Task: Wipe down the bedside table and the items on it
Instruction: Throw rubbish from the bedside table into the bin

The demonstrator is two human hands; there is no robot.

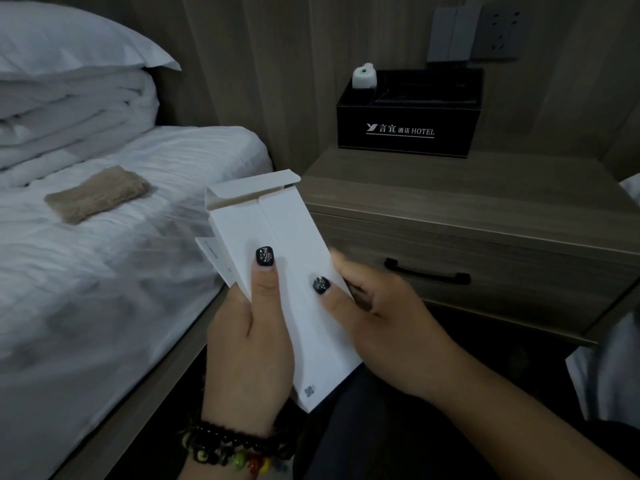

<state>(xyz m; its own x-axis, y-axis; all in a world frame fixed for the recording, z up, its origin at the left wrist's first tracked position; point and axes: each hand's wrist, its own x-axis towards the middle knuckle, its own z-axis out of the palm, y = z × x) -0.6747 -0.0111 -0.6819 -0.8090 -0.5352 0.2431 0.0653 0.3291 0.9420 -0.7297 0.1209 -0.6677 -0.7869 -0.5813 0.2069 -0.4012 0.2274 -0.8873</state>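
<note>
Head view: both hands, left (249, 327) and right (377, 327), pinch white box (294, 237); cloth (97, 194) lies far left on bed; open flap risks tearing.

Matt white card box (277, 258); seemingly wood-grain bedside table (467, 188).

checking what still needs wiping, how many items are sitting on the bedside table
2: a black box at the back of the table, and a white bottle standing in the box's left corner. More may be hidden inside.
</note>
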